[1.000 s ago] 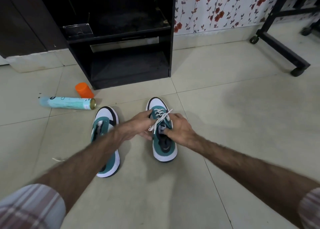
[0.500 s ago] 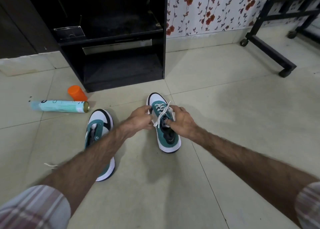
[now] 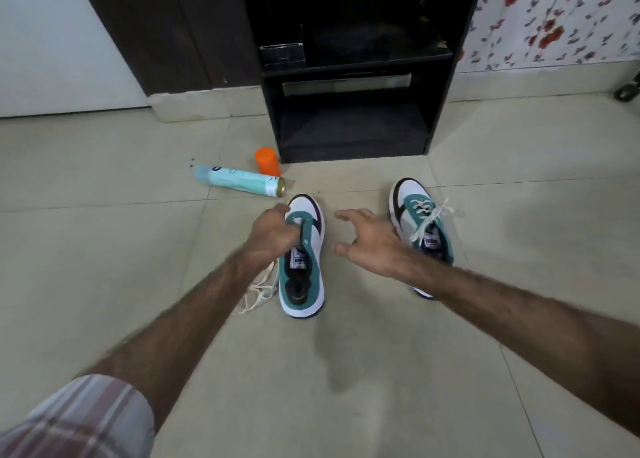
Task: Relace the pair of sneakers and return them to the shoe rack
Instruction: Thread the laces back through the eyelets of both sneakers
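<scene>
At the near edge we see both forearms cut off by the frame: only a plaid sleeve (image 3: 74, 419) shows on the left arm, and the right arm leaves the picture at the lower right corner.

The left hand (image 3: 272, 237) reaches forward and down, back of the hand towards us. Its fingers curl into the throat of the unlaced sneaker (image 3: 303, 267) and grip the front of its opening; the fingertips are hidden inside the shoe, so we cannot tell exactly which part they pinch. Just behind this wrist, on the floor (image 3: 104, 249), lies a loose white lace (image 3: 258, 289), partly covered by the forearm, so its full run is hard to make out.

The right hand (image 3: 372, 241) hovers to the right of that sneaker, fingers spread and slightly bent, thumb apart, holding nothing. Behind and to the right of it stands the laced sneaker (image 3: 420, 225), toe pointing away; the right wrist hides its heel, and the bow is blurred.

Beyond the left hand a pale spray can (image 3: 239, 181) lies on its side, with an orange cap (image 3: 267, 162) just past it. Farthest, ahead of both hands, stands the black shoe rack (image 3: 353, 76); its shelves are too dark to read.
</scene>
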